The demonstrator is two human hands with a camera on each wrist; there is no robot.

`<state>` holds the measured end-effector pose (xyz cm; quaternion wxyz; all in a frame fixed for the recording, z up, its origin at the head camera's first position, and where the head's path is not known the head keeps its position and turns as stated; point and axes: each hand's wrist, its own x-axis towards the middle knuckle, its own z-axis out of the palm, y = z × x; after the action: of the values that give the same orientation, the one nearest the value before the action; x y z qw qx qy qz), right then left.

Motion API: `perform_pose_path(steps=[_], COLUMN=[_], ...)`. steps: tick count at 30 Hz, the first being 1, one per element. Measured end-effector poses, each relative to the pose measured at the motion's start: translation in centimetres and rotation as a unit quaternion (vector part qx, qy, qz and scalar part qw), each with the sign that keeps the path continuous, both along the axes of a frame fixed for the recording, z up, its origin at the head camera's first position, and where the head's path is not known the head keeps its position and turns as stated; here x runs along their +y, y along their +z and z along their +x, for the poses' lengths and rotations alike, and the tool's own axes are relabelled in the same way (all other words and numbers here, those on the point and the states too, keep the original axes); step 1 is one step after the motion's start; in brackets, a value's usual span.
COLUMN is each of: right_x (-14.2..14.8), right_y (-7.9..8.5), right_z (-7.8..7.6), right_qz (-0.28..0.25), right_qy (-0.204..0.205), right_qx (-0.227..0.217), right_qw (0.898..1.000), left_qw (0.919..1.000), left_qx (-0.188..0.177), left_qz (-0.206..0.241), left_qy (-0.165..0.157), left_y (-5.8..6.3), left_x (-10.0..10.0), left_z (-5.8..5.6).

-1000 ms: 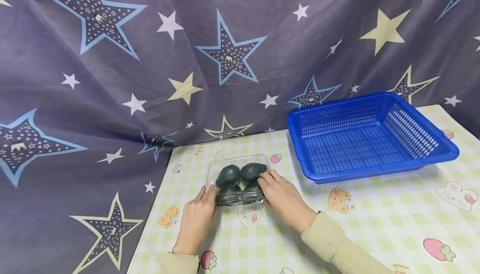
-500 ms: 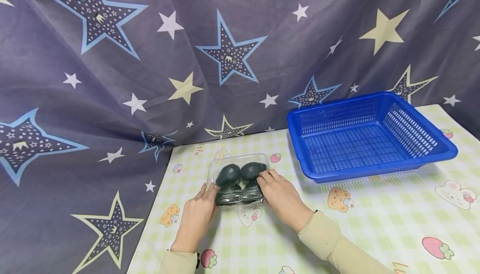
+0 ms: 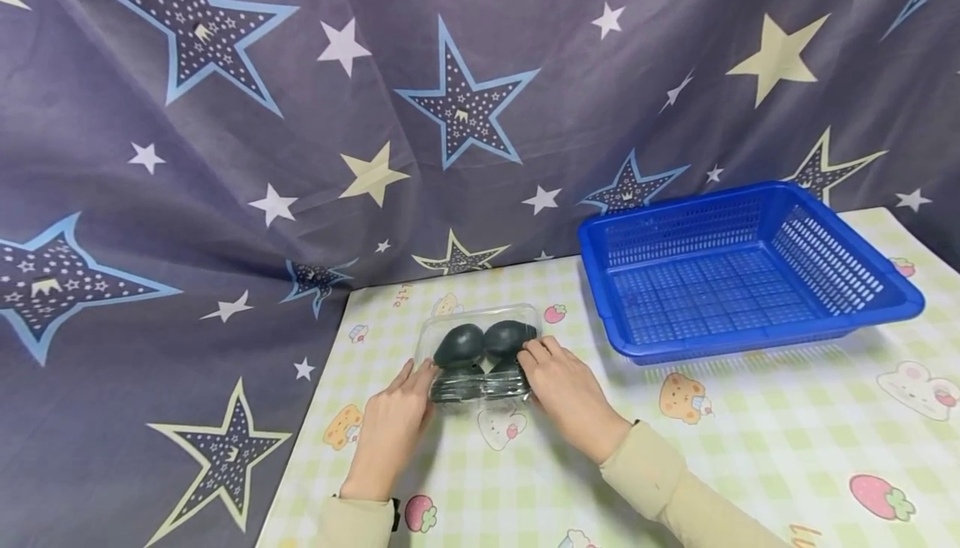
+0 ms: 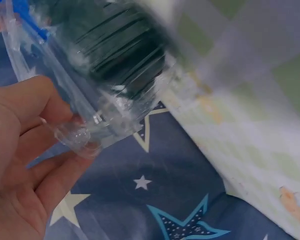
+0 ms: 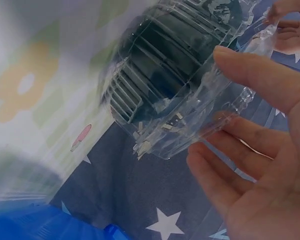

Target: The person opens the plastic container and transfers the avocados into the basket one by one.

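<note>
A clear plastic clamshell box with several dark green avocados inside is on the tabletop in the head view. My left hand grips its near left edge. In the left wrist view, the thumb and fingers pinch the clear rim. At the near right corner my right hand holds the opposite side. The right wrist view has its thumb above the rim and the fingers below, with the ribbed wall of the box beyond.
A blue perforated plastic basket stands at the back right, with nothing in it. A checked cloth with cartoon prints covers the table. Behind and to the left hangs a dark star-patterned curtain, along the table's edges.
The near side of the clamshell box seems to have risen slightly, both hands staying on it. Otherwise the head view has only shifted a little.
</note>
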<state>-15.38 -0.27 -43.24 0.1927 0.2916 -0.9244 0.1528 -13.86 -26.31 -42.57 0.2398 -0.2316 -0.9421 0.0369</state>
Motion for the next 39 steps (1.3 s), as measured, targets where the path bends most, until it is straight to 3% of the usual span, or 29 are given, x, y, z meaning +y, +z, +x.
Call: perform_pose_path(steps=[7,13,22,33,39], right_x=[0.4,-0.2,-1.1,-1.8,-1.7], right_y=[0.2,-0.4,-0.7,0.5,1.2], right_z=[-0.7,-0.7,-0.3,-0.6,-0.9], right_qz=[-0.027,0.019,0.067,0.11,0.111], right_qy=[0.013,-0.012,-0.029,-0.037,-0.034], right_qx=[0.0,0.064,0.152,0.179,0.168], right_qw=[1.0,0.998,0.986,0.977,0.979], left_qw=[0.9988,0.998,0.9976,0.9975,0.9976], left_qx=[0.02,0.027,0.02,0.019,0.014], left_qz=[0.045,0.057,0.064,0.061,0.059], left_qy=[-0.003,-0.004,0.013,0.029,0.033], left_y=[-0.5,-1.0,-2.1,-2.4,-2.4], left_x=[-0.3,-0.5,-0.5,0.0,-0.1], left_z=[-0.1,-0.2,-0.2,0.1,-0.1])
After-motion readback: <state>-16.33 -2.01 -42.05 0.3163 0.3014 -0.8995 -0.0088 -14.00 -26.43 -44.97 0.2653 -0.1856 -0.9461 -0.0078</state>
